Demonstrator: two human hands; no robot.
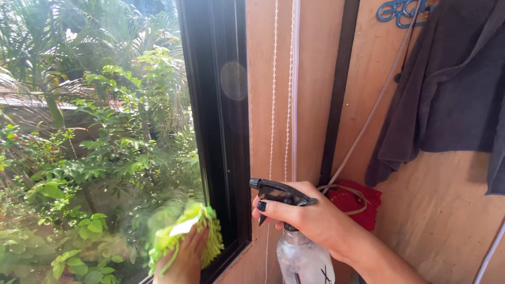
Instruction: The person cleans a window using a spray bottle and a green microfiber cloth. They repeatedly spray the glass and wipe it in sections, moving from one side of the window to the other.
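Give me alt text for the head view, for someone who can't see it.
A left hand presses a lime-green fluffy microfibre cloth against a black-framed glass window with garden plants behind it. The right hand grips a clear plastic spray bottle with a black trigger head. A dark grey towel hangs on the plywood wall.

Dark grey garment (452, 89) on a blue hook (398, 11), beaded blind cords (273, 105), red cloth (357, 202), plywood wall (436, 221).

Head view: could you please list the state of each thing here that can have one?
Left hand: pressing a green microfiber cloth to the window glass.
Right hand: gripping the spray bottle, upright, index finger on the black trigger.
Grey towel: hanging on the wooden wall.
Blind cords: hanging straight.
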